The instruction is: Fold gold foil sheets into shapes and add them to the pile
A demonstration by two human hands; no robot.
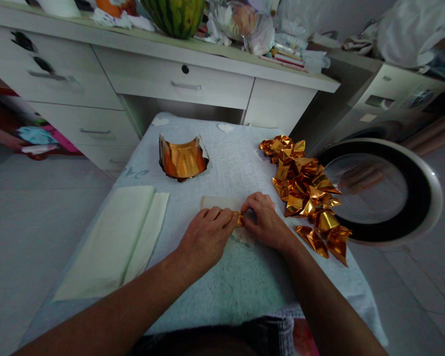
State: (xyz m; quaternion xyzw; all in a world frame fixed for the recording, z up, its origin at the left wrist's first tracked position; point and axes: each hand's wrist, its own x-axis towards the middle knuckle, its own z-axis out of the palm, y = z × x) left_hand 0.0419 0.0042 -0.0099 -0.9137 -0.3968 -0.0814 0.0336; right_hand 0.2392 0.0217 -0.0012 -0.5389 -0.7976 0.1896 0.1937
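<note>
Foil piece [239, 219] lies nine-to-three o'clock, left hand [208, 233] clamping it at nine, right hand [264, 220] pinching at three (both equally near)

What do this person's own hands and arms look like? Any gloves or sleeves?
The left hand and right hand are ungloved. The left forearm and right forearm show no sleeves, watch or bracelet. Rings: I can't tell.

On cloth [233, 158]: paper stack [104, 242] left | foil stack [184, 159] far left | foil pieces [300, 183] right | drawers [215, 91] behind
</note>
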